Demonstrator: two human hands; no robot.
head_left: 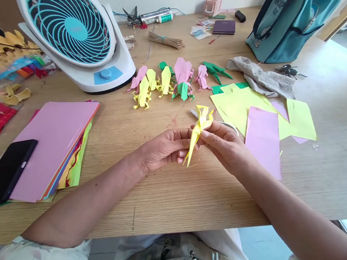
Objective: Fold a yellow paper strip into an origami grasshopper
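Between my two hands, above the table, is a yellow folded-paper figure (196,129) with long thin points at its lower end and bent legs at the top. My left hand (168,146) pinches its lower left side. The fingers of my right hand (223,143) close on its right side, thumb in front. Just behind the right hand lie scissors (229,126), mostly hidden by it. Farther back stand several finished folded-paper figures, among them a yellow one (143,92), a pink one (183,69) and a green one (216,70).
Yellow sheets (243,109) and a pink sheet (263,137) lie right of my hands. At left, a black phone (4,171) rests on a stack of coloured paper (54,131). A fan (75,27), a grey cloth (263,76) and a teal bag (285,29) stand or lie farther back.
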